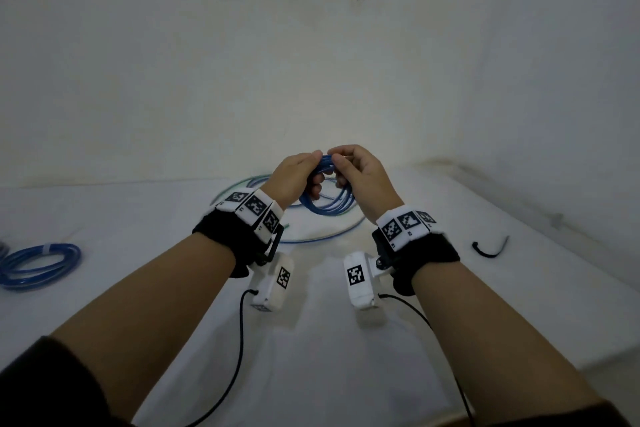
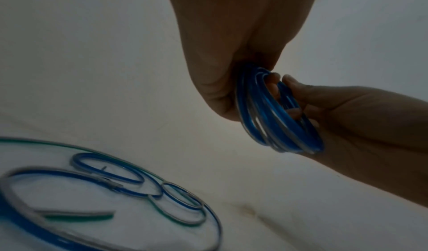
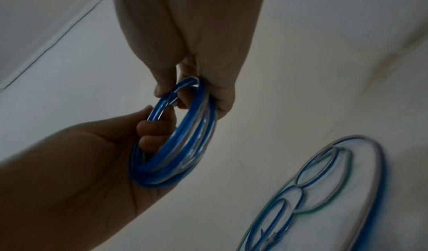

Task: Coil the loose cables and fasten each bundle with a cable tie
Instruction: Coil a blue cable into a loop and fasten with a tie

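Note:
A blue cable coil (image 1: pixel 327 199) of several small loops hangs above the table between both hands. My left hand (image 1: pixel 311 172) grips its upper left side, fingers curled through the loops. My right hand (image 1: pixel 338 163) pinches the top of the coil from the right. The left wrist view shows the coil (image 2: pixel 277 119) under my left hand (image 2: pixel 241 83), with the right-hand fingers (image 2: pixel 298 90) hooked inside. In the right wrist view the coil (image 3: pixel 183 145) runs from my right hand (image 3: pixel 192 83) to the left-hand fingers (image 3: pixel 150 128). A black cable tie (image 1: pixel 490 248) lies on the table at the right.
Loose blue and green-tinted cable (image 1: pixel 304 237) sprawls in wide loops on the white table (image 1: pixel 311 340) under the hands, seen as loose loops (image 2: pixel 120 180) and loose loops (image 3: pixel 324 180). A blue bundle (image 1: pixel 38 263) with a white band lies far left. A wall stands close behind.

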Action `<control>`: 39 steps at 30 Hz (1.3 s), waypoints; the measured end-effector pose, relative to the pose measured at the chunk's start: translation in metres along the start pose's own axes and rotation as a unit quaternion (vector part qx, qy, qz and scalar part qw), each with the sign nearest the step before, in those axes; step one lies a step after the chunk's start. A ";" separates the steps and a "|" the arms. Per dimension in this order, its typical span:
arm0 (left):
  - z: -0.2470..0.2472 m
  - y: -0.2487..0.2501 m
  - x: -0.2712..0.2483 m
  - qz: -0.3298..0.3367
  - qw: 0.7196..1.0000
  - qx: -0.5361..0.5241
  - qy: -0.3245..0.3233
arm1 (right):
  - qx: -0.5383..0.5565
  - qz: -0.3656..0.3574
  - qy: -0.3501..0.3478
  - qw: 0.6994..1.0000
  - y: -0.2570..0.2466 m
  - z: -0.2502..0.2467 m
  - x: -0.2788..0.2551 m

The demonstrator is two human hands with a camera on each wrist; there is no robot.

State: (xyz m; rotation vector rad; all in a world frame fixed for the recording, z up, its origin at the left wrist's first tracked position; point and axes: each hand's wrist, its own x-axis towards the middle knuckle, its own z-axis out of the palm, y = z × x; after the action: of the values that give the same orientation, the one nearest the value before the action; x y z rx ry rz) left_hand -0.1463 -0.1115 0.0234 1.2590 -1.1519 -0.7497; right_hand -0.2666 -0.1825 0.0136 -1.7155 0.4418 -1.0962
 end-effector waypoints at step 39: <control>0.178 -0.025 0.048 -0.054 0.992 0.031 -0.106 | -0.587 0.330 -0.134 0.727 0.058 -0.244 -0.040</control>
State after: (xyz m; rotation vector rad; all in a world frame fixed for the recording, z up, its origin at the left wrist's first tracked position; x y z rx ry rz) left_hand -0.2955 -0.2193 -0.0034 1.3252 -1.2942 -0.9534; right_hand -0.4785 -0.3132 -0.0373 -2.3728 1.6507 0.1137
